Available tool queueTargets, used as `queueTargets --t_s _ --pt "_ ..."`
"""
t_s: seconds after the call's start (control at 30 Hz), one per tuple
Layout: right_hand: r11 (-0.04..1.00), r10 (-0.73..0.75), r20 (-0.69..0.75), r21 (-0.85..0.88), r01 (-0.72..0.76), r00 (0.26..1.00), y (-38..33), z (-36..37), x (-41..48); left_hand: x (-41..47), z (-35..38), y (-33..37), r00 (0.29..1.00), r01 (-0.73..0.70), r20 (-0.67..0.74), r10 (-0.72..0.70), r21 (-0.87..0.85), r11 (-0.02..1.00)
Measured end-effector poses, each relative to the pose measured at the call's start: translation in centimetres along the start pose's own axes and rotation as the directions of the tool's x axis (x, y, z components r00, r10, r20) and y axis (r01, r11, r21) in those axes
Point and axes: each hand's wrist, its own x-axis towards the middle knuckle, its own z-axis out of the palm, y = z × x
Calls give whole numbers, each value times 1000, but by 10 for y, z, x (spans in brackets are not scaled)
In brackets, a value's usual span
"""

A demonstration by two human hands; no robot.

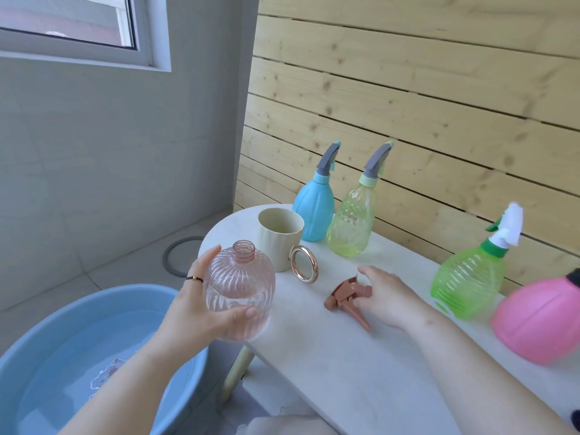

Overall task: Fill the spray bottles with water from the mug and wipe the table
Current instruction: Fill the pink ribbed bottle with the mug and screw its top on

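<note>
Head view: the pink bottle [238, 290] is upright with its neck open, held at the left end of the table [329, 356]. My left hand [201, 309] is wrapped round its belly, thumb across the front. The mug [279, 237] sits just behind it, ring handle pointing toward my right hand [386, 296], so I'd say that's the nearer one for pouring. That hand lies on the sprayer head [348, 296]. Can't tell if it's actually gripping.

A ribbed, clear pink plastic bottle [239, 293], cream mug [279, 238] with rose-gold ring handle, and blue [314, 208], yellow-green [351, 229], green [467, 284] and pink [539, 321] spray bottles on a pale bench [345, 346].
</note>
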Motion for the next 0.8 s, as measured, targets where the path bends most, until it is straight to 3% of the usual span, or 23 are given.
queueTargets --t_s 0.2,0.43,0.57,0.67,0.8 --pt "983 -14 -33 -185 7 999 9 13 3 0 1 -2 1000 -2 -3 2 9 1000" --pt "967 21 -66 -251 -37 998 8 13 8 1 -1 -3 1000 -7 14 8 -9 1000" --pt "998 24 -53 -49 -27 998 -3 -4 6 1 -1 -4 1000 -13 17 13 0 1000" --pt "980 23 -87 197 -6 996 -13 -31 0 2 -2 -3 1000 -12 23 12 -5 1000" --pt "799 -25 -100 596 80 995 -31 -67 -16 2 -2 -2 1000 0 24 0 -3 1000"
